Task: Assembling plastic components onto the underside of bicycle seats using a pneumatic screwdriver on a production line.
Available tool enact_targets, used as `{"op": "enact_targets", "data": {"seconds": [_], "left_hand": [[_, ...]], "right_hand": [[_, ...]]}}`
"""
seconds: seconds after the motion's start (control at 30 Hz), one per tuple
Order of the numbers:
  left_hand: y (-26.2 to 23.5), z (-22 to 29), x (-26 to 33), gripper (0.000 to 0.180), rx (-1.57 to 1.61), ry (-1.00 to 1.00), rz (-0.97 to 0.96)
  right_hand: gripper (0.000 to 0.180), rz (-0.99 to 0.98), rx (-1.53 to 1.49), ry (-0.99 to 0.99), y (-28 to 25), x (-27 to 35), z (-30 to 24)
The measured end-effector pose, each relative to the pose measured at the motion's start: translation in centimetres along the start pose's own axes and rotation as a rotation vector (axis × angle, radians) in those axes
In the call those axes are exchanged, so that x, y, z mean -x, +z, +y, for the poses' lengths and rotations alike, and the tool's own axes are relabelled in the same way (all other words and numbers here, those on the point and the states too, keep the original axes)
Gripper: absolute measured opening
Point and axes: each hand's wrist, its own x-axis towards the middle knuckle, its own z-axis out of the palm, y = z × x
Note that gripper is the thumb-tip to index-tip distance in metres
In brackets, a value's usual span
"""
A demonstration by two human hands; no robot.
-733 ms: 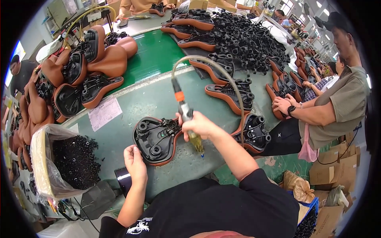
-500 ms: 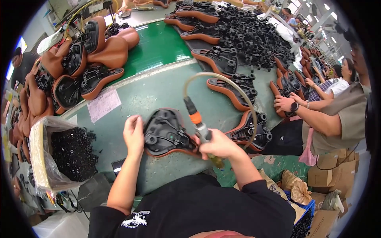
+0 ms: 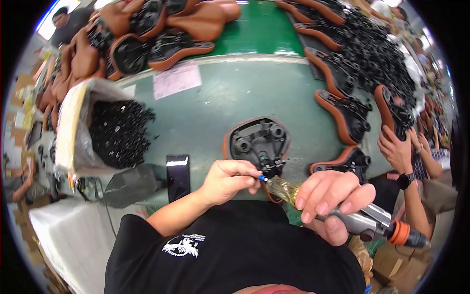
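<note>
My right hand (image 3: 333, 196) is wrapped round a silver air screwdriver (image 3: 362, 223) with an orange collar. Its clear, yellowish front end points left toward my other hand. There, my left hand (image 3: 223, 182) pinches with thumb and forefinger at a small blue tip (image 3: 262, 178) on the tool's end; any screw between the fingers is too small to make out. Just beyond both hands a brown bicycle saddle (image 3: 259, 142) lies underside up on the green-grey table, showing its black base. Its narrow nose points toward me, partly hidden by my fingers and the tool.
A plastic-lined box (image 3: 73, 132) of small black parts stands at left, with a phone (image 3: 178, 177) nearer me. A paper sheet (image 3: 177, 81) lies beyond. Saddles (image 3: 196, 22) are piled far left; others line the right beside heaped black parts (image 3: 377, 54). A co-worker's hand (image 3: 395, 152) holds a saddle.
The screwdriver has swung from pointing toward me to pointing left, near chest level. My left hand has left the saddle's side and come to the tool's tip. The view has shifted.
</note>
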Motion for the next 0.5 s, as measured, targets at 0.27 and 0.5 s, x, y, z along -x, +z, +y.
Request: {"op": "enact_targets", "data": {"seconds": [0.27, 0.5], "left_hand": [[0.5, 1.1, 0.9, 0.023, -0.228, 0.053, 0.007], [0.0, 1.6, -0.1, 0.026, -0.378, 0.074, -0.035]], "right_hand": [[0.028, 0.139, -0.01, 0.102, 2.5, 0.0, 0.8], [0.034, 0.158, 0.083, 0.132, 3.0, 0.1, 0.7]]}}
